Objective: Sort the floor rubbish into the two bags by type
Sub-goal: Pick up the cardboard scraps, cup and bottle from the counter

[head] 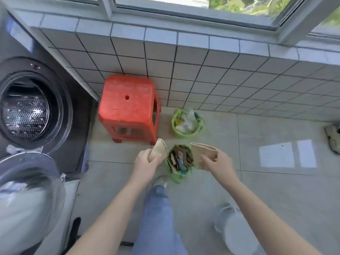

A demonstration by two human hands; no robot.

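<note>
Two green bags stand on the floor. The near bag (176, 176) holds brown cardboard and paper scraps; the far bag (199, 128) holds clear and white plastic. My left hand (146, 161) grips a flattened beige paper cup (161, 148) just left of the near bag. My right hand (219, 161) grips a second beige paper cup (203, 152) at the bag's right rim. Both cups hover over the edges of the near bag.
A red plastic stool (128, 107) stands against the tiled wall, left of the bags. A washing machine (33, 111) with its door (27, 192) swung open fills the left side. My legs and shoes (160, 181) are just behind the near bag. A dirty object (333, 138) lies at far right.
</note>
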